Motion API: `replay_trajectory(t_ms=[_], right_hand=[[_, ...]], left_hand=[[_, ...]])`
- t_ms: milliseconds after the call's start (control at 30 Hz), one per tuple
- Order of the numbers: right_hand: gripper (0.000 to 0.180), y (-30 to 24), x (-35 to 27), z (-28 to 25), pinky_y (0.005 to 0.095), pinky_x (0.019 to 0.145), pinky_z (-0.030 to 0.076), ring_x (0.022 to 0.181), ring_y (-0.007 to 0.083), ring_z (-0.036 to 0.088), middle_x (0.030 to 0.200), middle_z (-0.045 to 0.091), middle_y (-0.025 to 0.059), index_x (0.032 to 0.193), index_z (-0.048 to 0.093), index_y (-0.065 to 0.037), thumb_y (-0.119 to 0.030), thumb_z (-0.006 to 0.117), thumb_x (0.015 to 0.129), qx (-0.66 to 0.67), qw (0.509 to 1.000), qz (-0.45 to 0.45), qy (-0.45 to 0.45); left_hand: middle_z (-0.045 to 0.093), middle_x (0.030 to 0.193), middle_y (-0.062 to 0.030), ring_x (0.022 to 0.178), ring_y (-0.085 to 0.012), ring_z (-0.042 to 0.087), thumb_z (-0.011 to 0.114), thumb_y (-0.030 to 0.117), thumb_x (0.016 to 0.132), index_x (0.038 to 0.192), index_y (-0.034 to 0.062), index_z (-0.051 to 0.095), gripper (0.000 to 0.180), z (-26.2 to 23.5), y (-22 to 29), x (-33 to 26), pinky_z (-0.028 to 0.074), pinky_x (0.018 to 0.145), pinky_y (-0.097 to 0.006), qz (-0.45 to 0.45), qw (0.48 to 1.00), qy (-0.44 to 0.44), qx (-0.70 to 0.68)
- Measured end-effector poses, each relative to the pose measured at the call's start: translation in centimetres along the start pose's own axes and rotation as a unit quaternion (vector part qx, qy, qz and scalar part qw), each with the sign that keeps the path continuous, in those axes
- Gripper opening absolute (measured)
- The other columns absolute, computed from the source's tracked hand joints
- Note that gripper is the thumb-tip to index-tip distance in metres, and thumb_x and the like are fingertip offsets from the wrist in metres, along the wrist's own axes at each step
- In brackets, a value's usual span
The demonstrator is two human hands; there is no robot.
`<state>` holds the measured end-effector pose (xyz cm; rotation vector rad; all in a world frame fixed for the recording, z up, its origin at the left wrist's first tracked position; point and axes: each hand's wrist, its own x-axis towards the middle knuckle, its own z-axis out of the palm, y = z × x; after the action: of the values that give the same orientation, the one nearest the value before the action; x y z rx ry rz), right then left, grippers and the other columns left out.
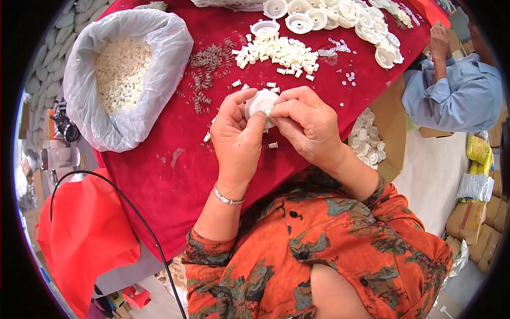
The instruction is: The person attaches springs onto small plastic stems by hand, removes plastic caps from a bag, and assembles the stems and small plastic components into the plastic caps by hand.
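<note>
Between my hands, above the red cloth, is a round white plastic disc (256, 101) with a raised centre. My left hand (236, 130) grips it from the left, thumb lying across its face. The fingers of my right hand (308, 119) are pinched together at the disc's right side; whether they hold a small part there is hidden. Around my hands lie several small white spool-shaped pieces (273, 145). Beyond them are a heap of the same cream pieces (276, 55) and a scatter of thin metal springs (210, 59).
A plastic-lined bag (172, 40) of small cream pieces stands at left. More white discs (342, 16) are piled at the far side, near tiny clear rings (348, 78). A cardboard box (393, 127) with white parts sits right of the table. Another person (451, 90) sits far right.
</note>
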<state>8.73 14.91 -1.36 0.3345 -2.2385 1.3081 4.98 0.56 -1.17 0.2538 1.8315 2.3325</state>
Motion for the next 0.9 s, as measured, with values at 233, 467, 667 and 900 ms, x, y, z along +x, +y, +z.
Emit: replay_trajectory(t_ms=[233, 467, 667, 900], right_hand=[[0.017, 0.2, 0.3, -0.4, 0.0327, 0.062, 0.051, 0.073, 0.0257, 0.062, 0.09, 0.059, 0.0123, 0.087, 0.061, -0.002, 0.004, 0.071, 0.073, -0.026, 0.999, -0.014, 0.018], [0.017, 0.3, 0.0, -0.1, 0.0334, 0.062, 0.051, 0.074, 0.0263, 0.061, 0.09, 0.058, 0.0134, 0.087, 0.06, -0.001, 0.003, 0.071, 0.074, -0.006, 0.999, -0.028, 0.017], [0.016, -0.4, 0.2, -0.2, 0.034, 0.064, 0.052, 0.075, 0.028, 0.061, 0.089, 0.057, 0.0139, 0.087, 0.059, -0.001, 0.002, 0.069, 0.074, -0.012, 1.0, -0.023, 0.006], [0.016, -0.5, 1.0, -1.1, 0.0368, 0.065, 0.051, 0.077, 0.0302, 0.06, 0.09, 0.057, 0.014, 0.084, 0.058, -0.003, 0.0, 0.067, 0.071, -0.121, 0.992, -0.045, -0.01]], left_hand=[[0.066, 0.102, -0.0095, 0.089, -0.0122, 0.063, 0.059, -0.006, 0.088, 0.125, -0.0025, 0.054, 0.037, -0.1, 0.3, -0.1, 0.052, 0.079, -0.025, -0.009, 0.999, -0.044, 0.011], [0.066, 0.102, -0.0086, 0.09, -0.0112, 0.063, 0.058, -0.006, 0.088, 0.122, -0.0022, 0.056, 0.034, 0.2, 0.1, -0.3, 0.052, 0.079, -0.024, 0.007, 0.999, -0.028, 0.032], [0.065, 0.095, -0.0056, 0.083, -0.0088, 0.062, 0.058, -0.005, 0.087, 0.111, -0.0024, 0.06, 0.024, 0.0, 0.4, -0.2, 0.053, 0.073, -0.023, 0.035, 0.998, -0.011, 0.045], [0.064, 0.094, -0.0051, 0.081, -0.0083, 0.062, 0.055, -0.006, 0.086, 0.109, -0.0016, 0.061, 0.024, -0.6, 0.6, -0.4, 0.052, 0.071, -0.022, 0.026, 0.987, -0.062, 0.144]])
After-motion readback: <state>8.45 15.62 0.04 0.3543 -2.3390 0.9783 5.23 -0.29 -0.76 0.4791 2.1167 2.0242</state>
